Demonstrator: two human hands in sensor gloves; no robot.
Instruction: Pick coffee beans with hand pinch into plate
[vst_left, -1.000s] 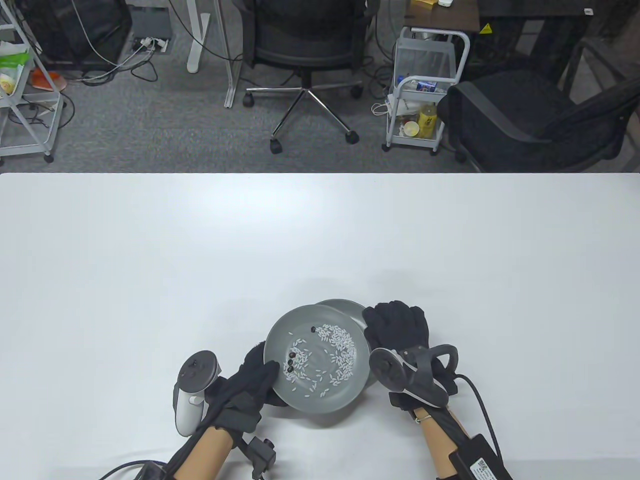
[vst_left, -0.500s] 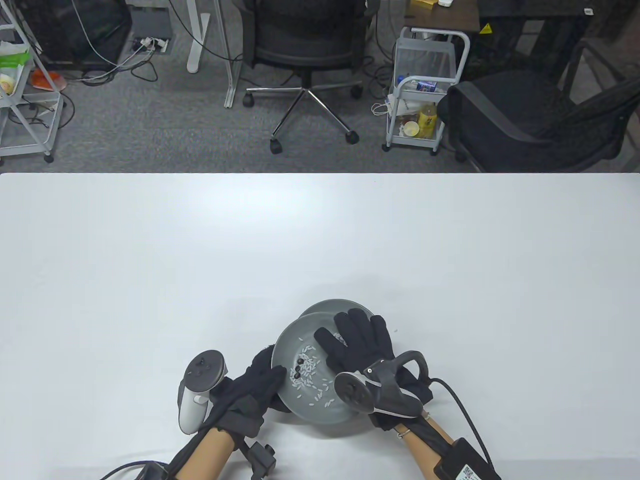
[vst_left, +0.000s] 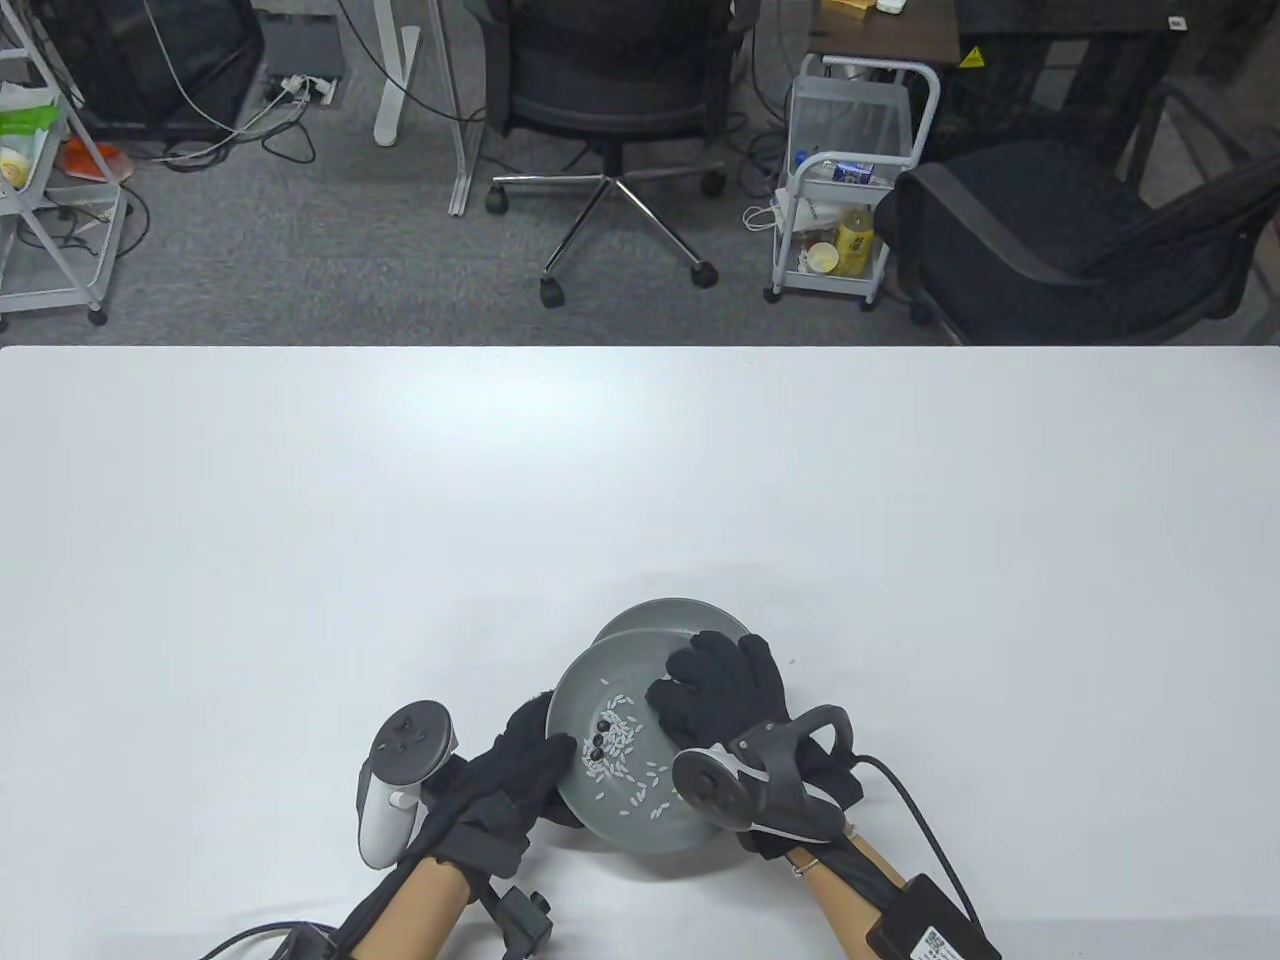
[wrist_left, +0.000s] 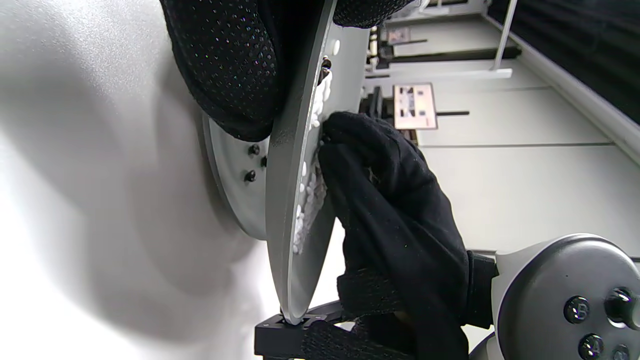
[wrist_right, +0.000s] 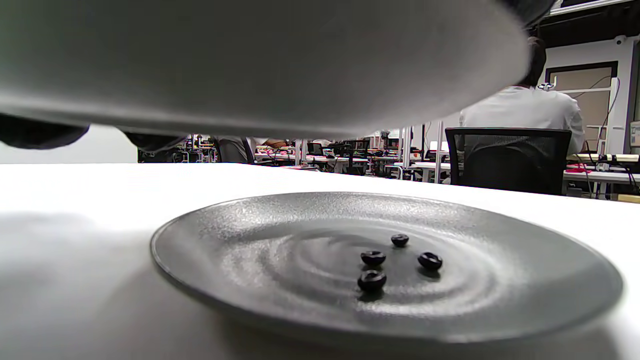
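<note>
My left hand (vst_left: 535, 765) grips the left rim of a grey plate (vst_left: 640, 825) and holds it tilted above the table. Rice grains (vst_left: 625, 745) and three dark coffee beans (vst_left: 597, 738) lie in it. My right hand (vst_left: 715, 690) reaches into this plate from the right, fingers curled down onto the rice (wrist_left: 310, 195). What its fingertips (wrist_left: 345, 125) hold is hidden. A second grey plate (vst_left: 670, 612) lies on the table under the held one. In the right wrist view this lower plate (wrist_right: 250, 280) holds several coffee beans (wrist_right: 372, 280).
The white table (vst_left: 640, 480) stretches far ahead and to both sides of the plates. Office chairs and a small cart stand on the floor beyond the table's far edge. A cable trails from my right wrist at the near edge.
My right hand moved left from beside the held plate onto its rice, then curled its fingers. The held plate shifted slightly right. The left hand kept its grip.
</note>
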